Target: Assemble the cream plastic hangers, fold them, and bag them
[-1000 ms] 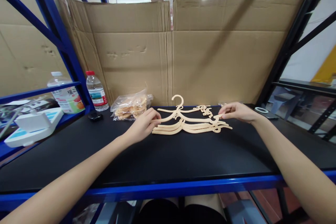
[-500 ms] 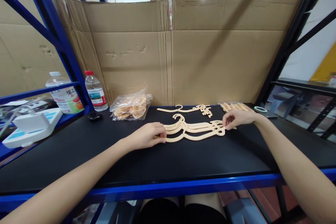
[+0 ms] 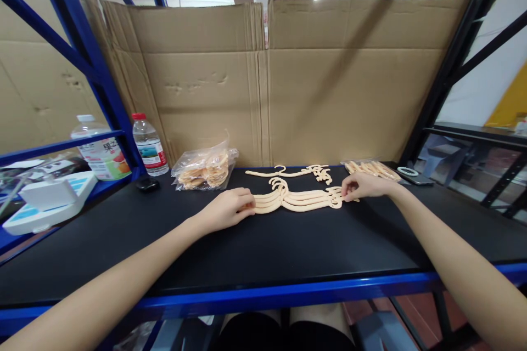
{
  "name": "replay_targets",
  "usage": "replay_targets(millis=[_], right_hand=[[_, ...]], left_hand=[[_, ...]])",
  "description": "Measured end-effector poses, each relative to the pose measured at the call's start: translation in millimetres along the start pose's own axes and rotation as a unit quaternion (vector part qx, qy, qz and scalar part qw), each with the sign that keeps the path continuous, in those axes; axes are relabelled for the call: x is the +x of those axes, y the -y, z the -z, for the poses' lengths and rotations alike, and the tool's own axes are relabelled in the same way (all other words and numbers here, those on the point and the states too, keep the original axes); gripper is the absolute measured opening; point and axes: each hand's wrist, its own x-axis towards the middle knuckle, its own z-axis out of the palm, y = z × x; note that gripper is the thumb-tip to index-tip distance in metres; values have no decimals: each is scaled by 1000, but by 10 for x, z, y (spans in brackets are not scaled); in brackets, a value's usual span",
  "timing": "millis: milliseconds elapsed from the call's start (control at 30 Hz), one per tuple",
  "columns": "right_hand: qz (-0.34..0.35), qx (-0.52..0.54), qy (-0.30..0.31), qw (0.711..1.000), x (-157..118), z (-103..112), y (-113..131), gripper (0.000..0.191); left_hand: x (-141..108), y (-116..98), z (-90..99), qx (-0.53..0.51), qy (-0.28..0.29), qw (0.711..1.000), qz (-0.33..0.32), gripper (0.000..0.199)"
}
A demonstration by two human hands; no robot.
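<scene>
Several cream hangers (image 3: 304, 200) lie nested on the black tabletop, their hooks pointing toward the back. My left hand (image 3: 230, 208) is closed on their left ends, fingers pressed together. At the right ends, my right hand (image 3: 358, 186) pinches the tips beside some small clip-like parts. Behind them lies a single hanger (image 3: 267, 174), with a small heap of cream pieces (image 3: 323, 173) at its right end.
A plastic bag of cream parts (image 3: 206, 169) and a red-capped bottle (image 3: 149, 145) stand back left, near a black mouse-like object (image 3: 147, 184). Back right are another bag (image 3: 373, 169) and a phone with a ring (image 3: 414, 175). Cardboard (image 3: 206, 88) walls the back.
The front hanger has moved back against the others, so the stack is tighter. Both my hands have shifted slightly left and away from me with it.
</scene>
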Motion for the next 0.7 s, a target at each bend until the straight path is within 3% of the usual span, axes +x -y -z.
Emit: replay_targets(millis=[233, 333, 433, 500, 700], right_hand=[[-6, 9, -32, 999, -20, 44, -33, 26], [-1, -6, -145, 989, -49, 154, -143, 31], [-33, -31, -273, 961, -59, 232, -272, 37], [-51, -54, -321, 944, -46, 229, -316, 37], [-4, -69, -317, 946, 93, 1, -192, 26]], left_hand=[[-24, 23, -38, 7, -46, 999, 12, 12], [-19, 4, -29, 10, -66, 998, 11, 12], [-10, -12, -21, 13, -78, 997, 9, 13], [-6, -15, -20, 15, -79, 997, 8, 13], [-12, 2, -33, 18, -87, 996, 12, 13]])
